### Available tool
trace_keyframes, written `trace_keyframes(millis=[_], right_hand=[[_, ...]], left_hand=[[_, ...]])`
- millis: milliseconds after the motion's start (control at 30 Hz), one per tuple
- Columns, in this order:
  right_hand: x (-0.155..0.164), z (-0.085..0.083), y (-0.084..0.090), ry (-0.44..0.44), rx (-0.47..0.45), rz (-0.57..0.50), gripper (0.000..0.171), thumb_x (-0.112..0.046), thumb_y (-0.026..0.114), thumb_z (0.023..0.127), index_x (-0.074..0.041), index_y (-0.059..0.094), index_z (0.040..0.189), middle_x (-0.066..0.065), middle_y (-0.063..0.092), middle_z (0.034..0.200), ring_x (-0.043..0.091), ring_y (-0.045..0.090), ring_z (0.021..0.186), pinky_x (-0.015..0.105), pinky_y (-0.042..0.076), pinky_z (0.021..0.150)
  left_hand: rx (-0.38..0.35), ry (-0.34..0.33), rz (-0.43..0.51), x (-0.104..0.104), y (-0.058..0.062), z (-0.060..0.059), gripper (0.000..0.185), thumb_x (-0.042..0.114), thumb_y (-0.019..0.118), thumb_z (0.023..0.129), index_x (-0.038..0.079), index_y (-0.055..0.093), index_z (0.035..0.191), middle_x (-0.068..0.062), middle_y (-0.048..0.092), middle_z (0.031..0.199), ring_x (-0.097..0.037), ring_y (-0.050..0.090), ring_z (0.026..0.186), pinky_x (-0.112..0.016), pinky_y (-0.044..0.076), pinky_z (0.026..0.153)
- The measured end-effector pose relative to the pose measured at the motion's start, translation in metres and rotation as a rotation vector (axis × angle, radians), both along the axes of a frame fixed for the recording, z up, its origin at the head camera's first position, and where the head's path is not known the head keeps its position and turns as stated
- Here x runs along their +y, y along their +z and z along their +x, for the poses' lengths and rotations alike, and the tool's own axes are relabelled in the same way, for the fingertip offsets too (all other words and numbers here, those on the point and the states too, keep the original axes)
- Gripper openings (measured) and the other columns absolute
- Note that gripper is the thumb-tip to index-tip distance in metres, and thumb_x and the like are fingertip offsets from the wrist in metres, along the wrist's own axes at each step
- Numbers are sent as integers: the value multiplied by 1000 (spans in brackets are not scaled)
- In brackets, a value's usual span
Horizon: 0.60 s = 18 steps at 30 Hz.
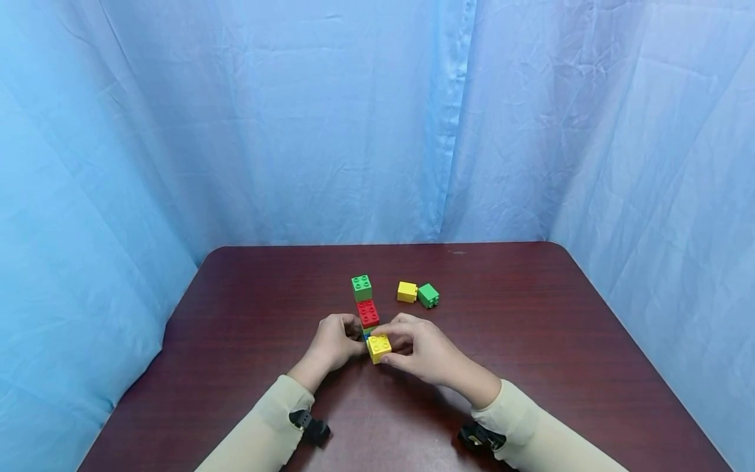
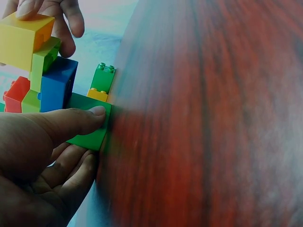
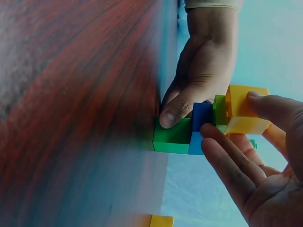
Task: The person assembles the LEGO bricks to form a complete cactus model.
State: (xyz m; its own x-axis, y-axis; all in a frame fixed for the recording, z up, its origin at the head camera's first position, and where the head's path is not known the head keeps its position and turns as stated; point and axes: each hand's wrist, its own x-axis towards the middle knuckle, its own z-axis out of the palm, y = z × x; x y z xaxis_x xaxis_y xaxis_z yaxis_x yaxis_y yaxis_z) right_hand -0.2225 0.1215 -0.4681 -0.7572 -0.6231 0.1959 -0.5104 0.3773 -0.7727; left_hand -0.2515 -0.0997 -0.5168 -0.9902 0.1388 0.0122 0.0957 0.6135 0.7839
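Note:
A small brick stack stands mid-table: a yellow brick (image 1: 379,347) tops a lime brick (image 3: 219,111), a blue brick (image 3: 201,125) and a green base brick (image 3: 173,137). My left hand (image 1: 354,335) holds the base from the left. Its thumb (image 2: 92,116) presses on the green base brick (image 2: 90,130), with the fingers curled under it. My right hand (image 1: 396,342) pinches the yellow brick (image 3: 244,111) from the right, and its fingers (image 2: 59,21) wrap the yellow brick (image 2: 21,40) at the top.
A red brick (image 1: 368,313) and a green brick (image 1: 362,288) lie in a row just behind the stack; whether they are joined to it is unclear. A loose yellow brick (image 1: 407,292) and green brick (image 1: 428,295) touch each other further right. Blue curtains surround the dark wooden table (image 1: 531,341).

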Motion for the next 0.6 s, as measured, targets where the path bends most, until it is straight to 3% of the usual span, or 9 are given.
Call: trace_keyframes(millis=[267,467,600], right_hand=[[16,-10,2,3,-2,75,57,-19,81,80,-24,58,131,-6,55,115,9,64,93,24,54,73],[33,-26,3,-106,4,46,48,-23,81,80,-25,63,124,-2,61,113,17,64,97,29,54,78],[42,-38,-2,-174,43,-19,42,-24,81,79,-27,65,118,-7,63,109,23,64,99,38,54,81]], left_hand=[[8,-10,17,1,0,0,27,15,87,69,17,72,90,9,67,80,-12,64,78,-31,52,70],[2,-10,22,0,-2,-2,27,15,87,69,16,71,90,10,67,81,-12,63,78,-30,52,70],[2,-8,20,0,-2,-2,27,16,87,69,17,71,90,10,66,81,-12,63,79,-31,52,71]])
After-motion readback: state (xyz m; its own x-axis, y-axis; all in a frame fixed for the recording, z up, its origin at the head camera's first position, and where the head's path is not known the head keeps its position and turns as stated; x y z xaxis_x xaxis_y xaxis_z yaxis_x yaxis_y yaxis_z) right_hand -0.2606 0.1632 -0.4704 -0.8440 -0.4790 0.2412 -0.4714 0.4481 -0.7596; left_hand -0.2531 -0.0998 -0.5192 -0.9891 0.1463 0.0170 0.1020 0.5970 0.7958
